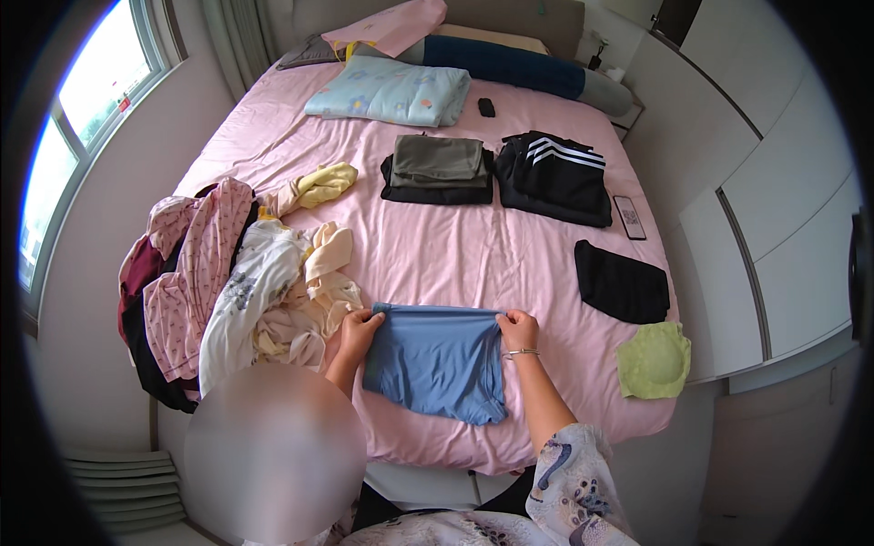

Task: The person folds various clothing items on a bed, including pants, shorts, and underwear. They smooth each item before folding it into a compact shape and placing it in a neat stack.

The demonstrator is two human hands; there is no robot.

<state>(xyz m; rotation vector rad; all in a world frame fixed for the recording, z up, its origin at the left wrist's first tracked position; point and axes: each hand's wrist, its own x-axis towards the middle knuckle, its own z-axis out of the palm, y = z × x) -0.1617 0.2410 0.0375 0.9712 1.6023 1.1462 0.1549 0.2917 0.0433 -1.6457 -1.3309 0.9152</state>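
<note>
A blue cloth garment (435,359) lies spread near the front edge of the bed; its exact kind is hard to make out. My left hand (360,333) pinches its far left corner, and my right hand (519,329), with a bracelet at the wrist, pinches the far right corner. The edge between them is pulled straight, while the near end lies loose and creased. Just left of my left hand is a heap of unfolded clothes, with a white patterned garment (250,296), a pink printed one (187,273) and cream pieces (296,332).
On the pink bedsheet (428,255) lie folded grey trousers (439,162), black striped clothes (555,177), a black folded piece (621,284), a green bra cup (654,361) and a phone (629,217). A light-blue quilt (391,89) is farther back. White cabinets (774,209) stand at right.
</note>
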